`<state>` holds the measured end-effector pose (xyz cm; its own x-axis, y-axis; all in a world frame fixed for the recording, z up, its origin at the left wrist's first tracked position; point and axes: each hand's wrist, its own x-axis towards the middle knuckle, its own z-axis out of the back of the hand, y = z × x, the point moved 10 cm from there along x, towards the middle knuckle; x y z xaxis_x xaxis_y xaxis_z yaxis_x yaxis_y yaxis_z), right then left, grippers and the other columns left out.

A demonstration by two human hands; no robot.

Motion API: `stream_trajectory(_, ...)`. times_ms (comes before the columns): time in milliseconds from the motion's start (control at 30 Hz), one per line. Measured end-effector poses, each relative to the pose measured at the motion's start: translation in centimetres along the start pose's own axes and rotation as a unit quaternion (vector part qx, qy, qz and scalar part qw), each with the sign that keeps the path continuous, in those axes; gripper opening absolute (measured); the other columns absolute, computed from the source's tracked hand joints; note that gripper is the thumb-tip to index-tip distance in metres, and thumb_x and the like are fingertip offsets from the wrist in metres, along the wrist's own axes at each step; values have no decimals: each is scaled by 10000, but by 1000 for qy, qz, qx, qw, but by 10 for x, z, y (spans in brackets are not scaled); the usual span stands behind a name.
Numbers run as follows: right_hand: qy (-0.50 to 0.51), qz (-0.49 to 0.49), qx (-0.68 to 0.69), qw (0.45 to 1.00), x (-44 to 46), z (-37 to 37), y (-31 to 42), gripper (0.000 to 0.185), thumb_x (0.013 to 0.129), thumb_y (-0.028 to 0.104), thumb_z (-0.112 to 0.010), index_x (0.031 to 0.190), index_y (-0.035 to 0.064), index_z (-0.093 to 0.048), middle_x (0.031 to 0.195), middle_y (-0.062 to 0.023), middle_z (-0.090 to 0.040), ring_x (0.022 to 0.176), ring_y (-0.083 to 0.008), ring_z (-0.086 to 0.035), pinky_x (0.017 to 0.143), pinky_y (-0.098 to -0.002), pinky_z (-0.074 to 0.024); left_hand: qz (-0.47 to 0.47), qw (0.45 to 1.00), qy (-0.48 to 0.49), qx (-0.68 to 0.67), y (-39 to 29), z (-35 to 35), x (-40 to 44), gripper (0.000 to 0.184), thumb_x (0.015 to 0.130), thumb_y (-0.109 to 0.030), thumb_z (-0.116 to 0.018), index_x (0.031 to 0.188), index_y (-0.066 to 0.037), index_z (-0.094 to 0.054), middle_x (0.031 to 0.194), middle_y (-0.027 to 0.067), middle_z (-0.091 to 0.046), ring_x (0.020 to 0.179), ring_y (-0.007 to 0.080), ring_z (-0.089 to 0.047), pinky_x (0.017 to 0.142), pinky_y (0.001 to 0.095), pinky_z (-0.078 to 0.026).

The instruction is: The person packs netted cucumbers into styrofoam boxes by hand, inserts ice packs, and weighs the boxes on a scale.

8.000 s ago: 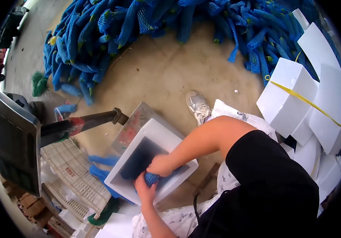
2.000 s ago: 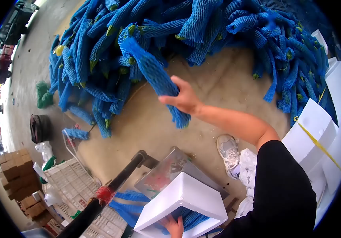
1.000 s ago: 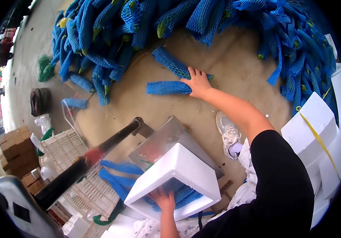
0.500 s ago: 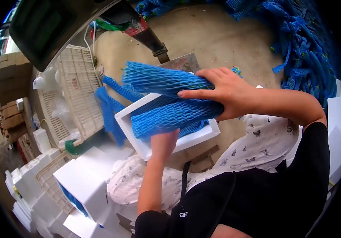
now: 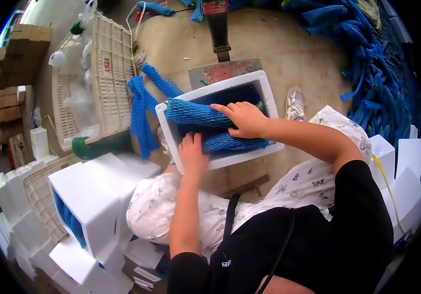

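Note:
A white foam box (image 5: 164,122) stands tilted between my knees. Inside it lie an upper blue net-sleeved bundle (image 5: 191,111) and a lower one (image 5: 237,142), with a dark gap between them; green shows at the upper one's ends. My right hand (image 5: 247,120) grips the upper bundle from above, fingers over its top and thumb on the side towards the gap. Over the near-left wall reaches my left hand (image 5: 193,153), its fingers stretched into the box beside the lower bundle's left end. What fills the sleeves is mostly hidden.
Loose blue net sleeves (image 5: 144,115) hang left of the box. A cream plastic crate (image 5: 112,73) with clear bags stands at left, white foam boxes (image 5: 90,191) below it. A heap of blue-netted items (image 5: 367,63) lies at right. A metal plate (image 5: 198,76) is behind the box.
Both bundles have gone down into the box, the upper one from above its rim. My right hand moved down with it; my left hand shifted up onto the near wall. The view has turned.

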<state>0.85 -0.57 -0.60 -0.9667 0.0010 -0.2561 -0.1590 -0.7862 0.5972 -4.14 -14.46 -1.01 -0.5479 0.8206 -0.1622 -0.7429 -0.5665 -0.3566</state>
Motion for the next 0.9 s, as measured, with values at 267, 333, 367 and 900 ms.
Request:
stream_trajectory(267,222,-52,424,876,23,0,-24,413,884,315,-514,1103,-4,-657,969,-115,-679,895,-158,-590,862,-303,-449,6,997,-72,-15,25,-9,-6,585,566,-14,-697,1120,-51,-511,996,157,-618,988,385,-554,884,440,-423)
stream_trajectory(333,208,-81,323,920,31,-12,-48,344,847,292,-596,1029,15,-687,942,-113,-689,900,-207,-632,842,-338,-476,25,997,-71,-3,37,-33,-7,708,583,-90,-728,1251,-21,-505,1215,204,-551,1181,379,-459,1027,462,-341)
stream_trajectory(367,209,-82,322,920,31,-19,-45,344,847,292,-596,1029,15,-687,942,-113,-689,900,-207,-632,842,-338,-476,98,990,103,12,16,-17,2,675,625,-190,-770,1235,-31,-530,1328,209,-467,1264,377,-382,1039,472,-323)
stream_trajectory(900,-146,209,35,966,-91,113,98,143,794,119,-677,934,106,-649,755,-21,-634,680,-181,-612,650,-291,-462,-85,935,-341,-43,-27,182,-29,204,722,-66,-657,600,-88,-495,585,29,-522,540,217,-492,570,335,-372)
